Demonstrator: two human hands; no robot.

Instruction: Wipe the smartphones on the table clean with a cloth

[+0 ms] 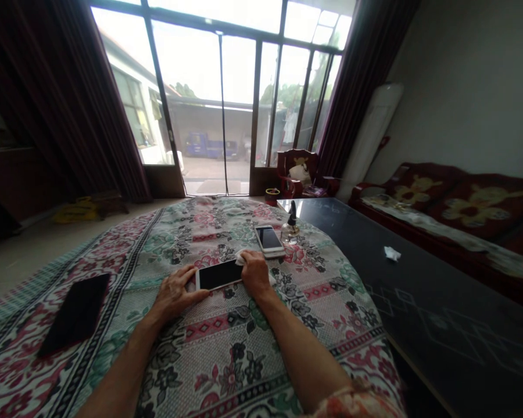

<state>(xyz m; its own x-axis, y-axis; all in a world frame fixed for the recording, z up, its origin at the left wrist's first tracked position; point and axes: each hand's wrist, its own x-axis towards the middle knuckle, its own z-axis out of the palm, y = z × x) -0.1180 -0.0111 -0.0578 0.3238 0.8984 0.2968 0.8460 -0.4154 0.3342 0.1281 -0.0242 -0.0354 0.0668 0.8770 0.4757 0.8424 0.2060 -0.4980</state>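
A white-framed smartphone [218,276] with a dark screen lies sideways on the flowered tablecloth [230,342]. My left hand [178,291] grips its left end, thumb along the near edge and fingers at the far edge. At the right end, my right hand [255,275] is closed on a white tissue [240,257] pressed against the phone; part of the tissue sticks out past the fingers. Just beyond my right hand, a second white phone [269,239] rests on what looks like another device. Beside it stands a clear spray bottle [291,226] with a black nozzle.
A black tablet-like slab [76,315] lies on the cloth at the left. Right of the round table is a dark low table [418,307] with a crumpled tissue [391,253] on it. A wooden sofa [462,203] stands along the right wall. Glass doors [200,116] are ahead.
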